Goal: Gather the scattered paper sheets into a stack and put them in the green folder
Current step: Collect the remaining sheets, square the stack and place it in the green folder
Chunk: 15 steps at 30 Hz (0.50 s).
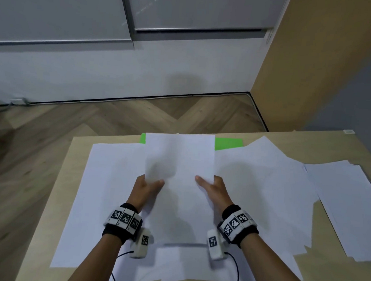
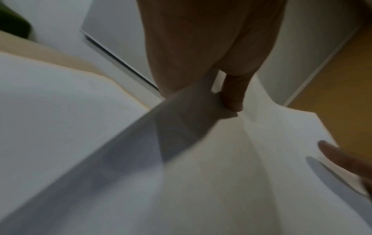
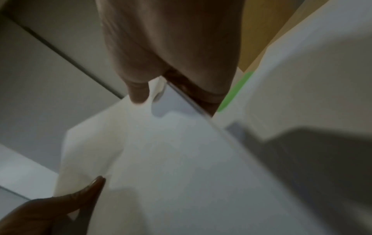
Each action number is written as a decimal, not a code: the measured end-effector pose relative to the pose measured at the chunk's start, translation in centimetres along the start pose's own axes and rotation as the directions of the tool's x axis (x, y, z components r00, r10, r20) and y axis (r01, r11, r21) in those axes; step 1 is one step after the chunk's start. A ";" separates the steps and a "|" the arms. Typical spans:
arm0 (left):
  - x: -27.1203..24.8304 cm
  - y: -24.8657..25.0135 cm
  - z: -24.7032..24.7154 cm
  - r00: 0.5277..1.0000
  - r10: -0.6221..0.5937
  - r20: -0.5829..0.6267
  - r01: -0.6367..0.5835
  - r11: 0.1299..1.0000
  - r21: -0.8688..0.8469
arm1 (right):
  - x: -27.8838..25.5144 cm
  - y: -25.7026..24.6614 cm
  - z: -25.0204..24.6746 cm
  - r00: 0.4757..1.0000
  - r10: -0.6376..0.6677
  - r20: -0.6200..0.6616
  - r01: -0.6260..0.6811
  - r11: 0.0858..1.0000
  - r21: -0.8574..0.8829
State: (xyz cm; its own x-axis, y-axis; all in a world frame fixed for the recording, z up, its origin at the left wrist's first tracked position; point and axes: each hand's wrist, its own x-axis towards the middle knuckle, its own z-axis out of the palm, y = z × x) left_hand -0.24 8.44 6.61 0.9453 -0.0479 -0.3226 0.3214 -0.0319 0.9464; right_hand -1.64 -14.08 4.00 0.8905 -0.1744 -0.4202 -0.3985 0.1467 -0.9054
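Above the middle of the tabletop, both hands hold a small stack of white sheets raised off the surface, with its far edge tilted upward.

Left hand: grips the near left corner of the stack. The thumb lies on the top face; the fingers are under the paper and hidden in the head view. The left wrist view shows a fingertip pressed against the underside of the paper edge.

Right hand: grips the near right corner of the stack. The thumb lies on top and points inward; the fingers are under the paper. The right wrist view shows the paper edge held between thumb and fingers.

Green folder: lies flat at the far edge of the tabletop, directly behind the held stack. Only its two upper corners show, one on each side of the stack. A green strip of it also appears in the right wrist view.

Loose sheets: cover most of the tabletop beneath the hands, overlapping one another. A further pile of sheets lies at the right edge, its sheets slightly fanned.

Both wrists carry black bands with printed marker tags. Herringbone wood floor lies beyond the tabletop.
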 end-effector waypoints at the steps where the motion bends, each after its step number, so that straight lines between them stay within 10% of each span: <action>1: -0.3 -0.5 -0.4 0.999 -0.023 -0.043 0.022 1.000 -0.021 | 0.7 0.8 0.2 1.000 0.024 0.009 -0.023 0.995 -0.096; 5: -0.1 -3.5 -4.1 0.969 -0.153 -0.192 0.140 0.987 -0.079 | 3.3 3.6 1.5 0.995 0.090 -0.046 -0.100 0.942 -0.319; 15: -0.3 -6.8 -12.0 0.874 -0.243 -0.421 0.234 0.969 -0.074 | 5.0 7.6 7.4 0.996 -0.033 -0.084 -0.062 0.425 -0.903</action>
State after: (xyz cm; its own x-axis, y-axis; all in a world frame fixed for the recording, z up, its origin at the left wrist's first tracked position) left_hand -2.06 20.66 0.49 0.7712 0.3863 -0.5060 0.5371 0.0317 0.8429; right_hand 1.40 -6.66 -4.49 0.8818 -0.2602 -0.3934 -0.4228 -0.8059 -0.4145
